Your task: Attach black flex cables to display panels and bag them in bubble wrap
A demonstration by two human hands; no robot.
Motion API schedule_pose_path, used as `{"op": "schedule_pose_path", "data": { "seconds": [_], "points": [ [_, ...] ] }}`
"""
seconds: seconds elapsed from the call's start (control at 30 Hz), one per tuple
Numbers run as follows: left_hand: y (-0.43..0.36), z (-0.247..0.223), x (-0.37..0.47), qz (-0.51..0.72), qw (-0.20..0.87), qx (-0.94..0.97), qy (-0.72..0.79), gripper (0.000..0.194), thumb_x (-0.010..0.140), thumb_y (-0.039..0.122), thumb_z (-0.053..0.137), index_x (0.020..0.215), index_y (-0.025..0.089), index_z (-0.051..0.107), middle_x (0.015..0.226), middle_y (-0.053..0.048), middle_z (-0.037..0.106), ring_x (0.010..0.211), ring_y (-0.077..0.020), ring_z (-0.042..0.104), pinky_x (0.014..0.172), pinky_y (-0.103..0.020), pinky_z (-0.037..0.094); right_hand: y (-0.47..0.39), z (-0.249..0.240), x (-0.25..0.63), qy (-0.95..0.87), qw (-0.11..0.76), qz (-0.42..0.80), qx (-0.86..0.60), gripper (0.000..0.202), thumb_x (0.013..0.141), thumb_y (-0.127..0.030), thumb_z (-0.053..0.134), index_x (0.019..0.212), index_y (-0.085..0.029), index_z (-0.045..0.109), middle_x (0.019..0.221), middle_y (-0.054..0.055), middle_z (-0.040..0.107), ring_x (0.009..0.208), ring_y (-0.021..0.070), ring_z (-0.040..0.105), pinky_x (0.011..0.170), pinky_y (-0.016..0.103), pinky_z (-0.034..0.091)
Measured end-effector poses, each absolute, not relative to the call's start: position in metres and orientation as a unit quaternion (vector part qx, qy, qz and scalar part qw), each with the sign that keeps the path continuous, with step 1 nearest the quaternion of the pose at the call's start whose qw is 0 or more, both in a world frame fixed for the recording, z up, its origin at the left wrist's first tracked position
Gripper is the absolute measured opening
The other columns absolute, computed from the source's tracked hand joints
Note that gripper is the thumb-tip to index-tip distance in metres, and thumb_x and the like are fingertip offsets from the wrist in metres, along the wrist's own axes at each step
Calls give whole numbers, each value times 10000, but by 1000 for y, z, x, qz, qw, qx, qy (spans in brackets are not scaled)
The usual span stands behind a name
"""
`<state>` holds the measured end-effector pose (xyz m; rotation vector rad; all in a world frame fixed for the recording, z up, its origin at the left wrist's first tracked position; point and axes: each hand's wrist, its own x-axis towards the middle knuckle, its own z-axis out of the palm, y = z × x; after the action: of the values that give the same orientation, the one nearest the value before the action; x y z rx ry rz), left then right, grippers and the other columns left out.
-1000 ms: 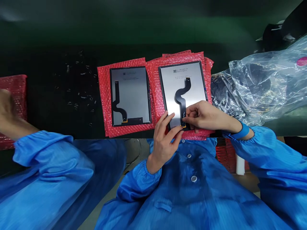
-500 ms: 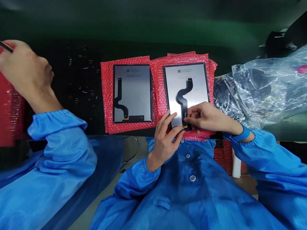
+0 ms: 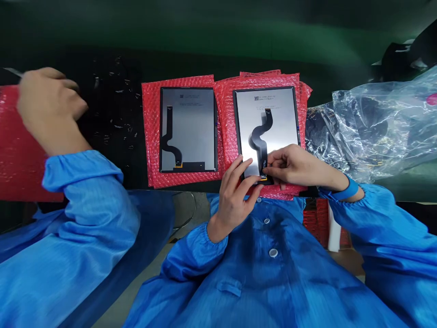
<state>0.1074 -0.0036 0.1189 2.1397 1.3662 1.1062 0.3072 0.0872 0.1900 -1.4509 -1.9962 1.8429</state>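
Observation:
A display panel [image 3: 247, 136] lies face down on red bubble-wrap bags, its silver back showing. An S-shaped black flex cable [image 3: 261, 130] runs up it from the lower edge, its upper part raised and casting a shadow. My right hand [image 3: 295, 168] pinches the cable's lower part between thumb and forefinger. Spread over the panel's lower left corner, my left hand [image 3: 235, 198] touches near the gold connector strip [image 3: 263, 179] with its forefinger. The exact contact there is partly hidden by the fingertips.
To the left, a second panel [image 3: 194, 130] with its own flex cable rests on red bubble wrap [image 3: 153, 136]. Clear plastic bags [image 3: 368, 132] holding dark cables lie at the right. At far left, a co-worker's hand [image 3: 51, 107] holds a thin tool above a red sheet [image 3: 23, 155].
My hands stay at the panel's lower edge, almost unmoved. The co-worker's hand has shifted slightly right and down, and more of the red sheet beneath it shows.

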Motion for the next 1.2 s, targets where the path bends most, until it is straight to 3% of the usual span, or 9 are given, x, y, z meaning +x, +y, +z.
{"op": "schedule_pose_path", "data": {
  "seconds": [0.17, 0.33, 0.57, 0.73, 1.07, 1.2],
  "points": [
    [-3, 117, 107, 405, 170, 762, 476, 219, 976, 219, 698, 1181, 208, 623, 1424, -129, 657, 1461, -303, 533, 1154, -542, 539, 89, 189, 309, -680, 26, 587, -439, 199, 915, -285, 636, 747, -179, 613, 549, -29, 598, 495, 97, 435, 503, 268, 332],
    [-2, 113, 102, 398, 121, 788, 454, 197, 966, 216, 719, 1158, 216, 673, 1435, -138, 650, 1463, -322, 533, 1112, -526, 570, 89, 188, 310, -695, 28, 580, -425, 230, 910, -274, 613, 700, -189, 572, 530, -55, 516, 504, 90, 366, 491, 264, 305],
    [6, 108, 94, 403, 37, 827, 391, 233, 929, 148, 754, 1144, 236, 731, 1322, -123, 726, 1403, -317, 598, 1026, -459, 607, 89, 187, 309, -686, 25, 589, -426, 216, 874, -212, 602, 668, -193, 541, 522, -66, 484, 495, 85, 364, 485, 260, 290],
    [11, 107, 85, 352, 6, 866, 357, 302, 927, 163, 765, 1216, 250, 739, 1369, -135, 713, 1409, -349, 590, 998, -448, 597, 89, 182, 308, -704, 39, 569, -423, 205, 844, -193, 596, 648, -189, 537, 517, -80, 448, 496, 78, 344, 487, 250, 275],
    [16, 108, 82, 330, 5, 867, 372, 233, 965, 195, 705, 1187, 251, 751, 1343, -101, 736, 1338, -308, 646, 1003, -431, 528, 90, 178, 302, -705, 50, 562, -430, 217, 832, -169, 571, 615, -174, 569, 487, -76, 458, 474, 68, 327, 490, 247, 269],
    [12, 116, 78, 336, 101, 845, 404, 221, 968, 237, 704, 1183, 237, 754, 1385, -114, 704, 1381, -307, 601, 1076, -475, 519, 87, 182, 299, -686, 58, 555, -467, 215, 846, -193, 595, 636, -160, 624, 491, -46, 538, 469, 76, 389, 504, 250, 306]
  ]
}}
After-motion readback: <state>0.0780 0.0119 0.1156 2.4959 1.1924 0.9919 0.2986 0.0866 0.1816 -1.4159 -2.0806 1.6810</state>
